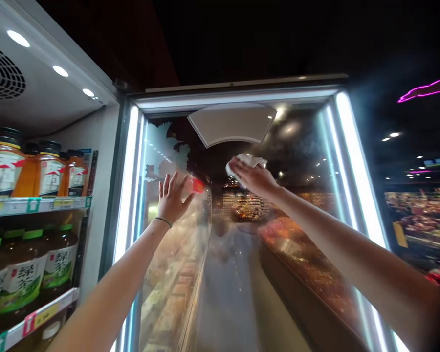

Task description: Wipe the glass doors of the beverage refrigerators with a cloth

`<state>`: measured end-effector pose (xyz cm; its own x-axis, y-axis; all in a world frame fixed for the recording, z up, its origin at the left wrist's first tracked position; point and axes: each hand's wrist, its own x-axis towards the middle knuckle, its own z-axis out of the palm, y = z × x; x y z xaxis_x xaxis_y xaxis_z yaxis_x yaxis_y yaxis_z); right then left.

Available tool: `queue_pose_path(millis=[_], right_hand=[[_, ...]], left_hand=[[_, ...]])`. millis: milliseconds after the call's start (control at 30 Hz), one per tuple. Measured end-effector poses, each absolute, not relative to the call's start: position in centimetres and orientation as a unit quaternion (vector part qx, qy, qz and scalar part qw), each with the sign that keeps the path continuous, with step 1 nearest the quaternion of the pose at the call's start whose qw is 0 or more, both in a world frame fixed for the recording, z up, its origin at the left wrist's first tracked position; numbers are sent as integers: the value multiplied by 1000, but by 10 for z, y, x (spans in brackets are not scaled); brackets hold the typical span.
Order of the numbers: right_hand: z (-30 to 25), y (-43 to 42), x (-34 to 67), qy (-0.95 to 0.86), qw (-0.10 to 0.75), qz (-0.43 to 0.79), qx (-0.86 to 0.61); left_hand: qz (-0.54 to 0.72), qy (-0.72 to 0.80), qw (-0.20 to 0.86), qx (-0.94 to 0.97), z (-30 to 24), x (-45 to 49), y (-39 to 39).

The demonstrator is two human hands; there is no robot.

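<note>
An open glass cooler door [238, 234] with lit edges fills the middle of the view, its pane misted. My left hand [172, 198] rests flat on the glass, fingers spread, a thin band on the wrist. My right hand [254, 177] presses a crumpled white cloth [247, 161] against the upper part of the pane, fingers lying over it.
To the left, cooler shelves [36, 203] hold orange-labelled bottles [40, 171] above and green-capped tea bottles [22, 274] below, with price tags on the shelf edges. Through the glass a store aisle shows. Dark store space with neon signs [425, 88] lies right.
</note>
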<state>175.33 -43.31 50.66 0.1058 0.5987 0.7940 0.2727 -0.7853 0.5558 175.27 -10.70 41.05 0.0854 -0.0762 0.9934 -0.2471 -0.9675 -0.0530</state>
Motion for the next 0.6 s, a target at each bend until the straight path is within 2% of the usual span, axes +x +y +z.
queue_pose_path(millis=[100, 133, 167, 267, 333, 500, 533, 600], right_hand=[[547, -415, 1768, 186, 5, 690, 700], [554, -403, 1772, 179, -15, 701, 690], [557, -389, 1776, 193, -15, 701, 686], [557, -361, 1786, 299, 69, 656, 690], [563, -356, 1792, 328, 93, 639, 690], [604, -313, 1800, 233, -67, 697, 675], [608, -292, 1799, 238, -76, 695, 675], [608, -252, 1799, 295, -40, 668, 682]], left_hand=[[680, -105, 44, 724, 426, 1761, -98], [683, -107, 35, 721, 430, 1763, -95], [686, -110, 24, 719, 434, 1765, -92], [695, -120, -3, 709, 440, 1769, -78], [704, -118, -8, 700, 443, 1771, -66], [705, -123, -10, 698, 446, 1778, -40], [703, -127, -12, 700, 446, 1779, -36], [700, -138, -19, 701, 445, 1783, -32]])
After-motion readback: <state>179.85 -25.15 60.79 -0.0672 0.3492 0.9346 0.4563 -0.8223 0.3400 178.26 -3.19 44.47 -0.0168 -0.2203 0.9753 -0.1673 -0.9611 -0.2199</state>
